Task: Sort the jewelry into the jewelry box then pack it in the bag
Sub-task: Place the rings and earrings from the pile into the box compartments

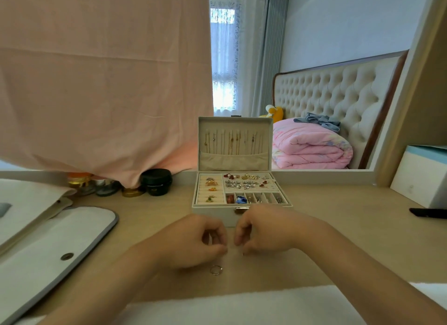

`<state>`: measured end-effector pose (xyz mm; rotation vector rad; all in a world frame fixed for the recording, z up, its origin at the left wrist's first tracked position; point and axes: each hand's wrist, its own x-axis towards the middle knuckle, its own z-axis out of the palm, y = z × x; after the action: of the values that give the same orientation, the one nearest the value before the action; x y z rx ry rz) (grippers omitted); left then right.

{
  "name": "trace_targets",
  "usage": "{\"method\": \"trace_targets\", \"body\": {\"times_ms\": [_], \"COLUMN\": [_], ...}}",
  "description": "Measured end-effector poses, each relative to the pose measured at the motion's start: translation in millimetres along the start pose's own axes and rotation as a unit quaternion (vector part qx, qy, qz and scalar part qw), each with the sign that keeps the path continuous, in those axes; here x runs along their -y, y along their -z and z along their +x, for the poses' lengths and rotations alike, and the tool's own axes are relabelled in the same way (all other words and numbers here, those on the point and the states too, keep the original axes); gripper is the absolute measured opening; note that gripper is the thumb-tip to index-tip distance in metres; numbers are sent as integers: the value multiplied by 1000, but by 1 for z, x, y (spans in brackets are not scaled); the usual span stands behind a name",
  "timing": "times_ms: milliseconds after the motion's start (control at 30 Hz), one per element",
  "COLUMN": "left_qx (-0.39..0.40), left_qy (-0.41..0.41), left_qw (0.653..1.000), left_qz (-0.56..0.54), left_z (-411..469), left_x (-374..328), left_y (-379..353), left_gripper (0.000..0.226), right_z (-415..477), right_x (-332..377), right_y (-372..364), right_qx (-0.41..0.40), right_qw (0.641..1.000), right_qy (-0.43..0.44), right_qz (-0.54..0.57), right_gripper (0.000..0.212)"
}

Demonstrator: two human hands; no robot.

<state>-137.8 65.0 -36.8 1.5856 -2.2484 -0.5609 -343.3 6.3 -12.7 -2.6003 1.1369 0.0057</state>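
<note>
Head: ring (216, 269) just beside left hand (193, 242).

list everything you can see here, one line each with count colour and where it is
jewelry box: one, cream, open, middle of the table
necklaces: several, gold and silver, hanging inside the raised lid
ring: one, silver, on the table just below the hands
bag: one, white with grey trim, lying at the left
jar: one, black, left of the box
cloth: one, pink, hanging upper left
carton: one, white and blue, far right
table: one, light wood
left hand: fingers curled, in front of the box; hold unclear
right hand: fingers curled, fingertips near the left's
</note>
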Motion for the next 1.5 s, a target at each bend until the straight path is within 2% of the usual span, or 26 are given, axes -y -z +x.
{"method": "trace_targets", "body": {"times_ms": [100,167,400,667,800,933,1067,1233,1367,1500], "left_qx": [69,80,38,-36,-78,-149,-201,-231,-226,-218], "left_qy": [19,15,-8,-47,-46,-41,-51,-59,-50,-51], "left_qw": [997,996,996,997,995,987,976,971,972,974], "left_qz": [-28,-35,-76,-48,-43,-49,-62,-14,25,10], "left_z": [-7,-7,-3,-1,2,7,17,46,83,119], "left_x": [5,7,17,19,16,12,9,1,-7,-18], "left_y": [0,0,-12,-23,-22,-14,-5,5,8,5], "left_gripper": [24,27,15,7,8,11,10,5,6,12], "right_z": [-1,-1,0,0,-2,2,5,14,18,29], "right_x": [-4,-7,-10,-7,-5,-8,-14,-27,-48,-76], "right_y": [-4,-7,-11,-17,-15,-9,-3,16,35,46], "right_qx": [5,6,1,-3,-55,-114,-161,-235,-266,-314], "right_qw": [1000,1000,998,997,991,979,968,946,936,921], "right_qy": [-21,-21,-3,4,-6,12,11,-10,-42,-66], "right_qz": [12,22,62,77,126,169,191,222,228,221], "right_gripper": [18,16,12,6,5,16,9,10,12,15]}}
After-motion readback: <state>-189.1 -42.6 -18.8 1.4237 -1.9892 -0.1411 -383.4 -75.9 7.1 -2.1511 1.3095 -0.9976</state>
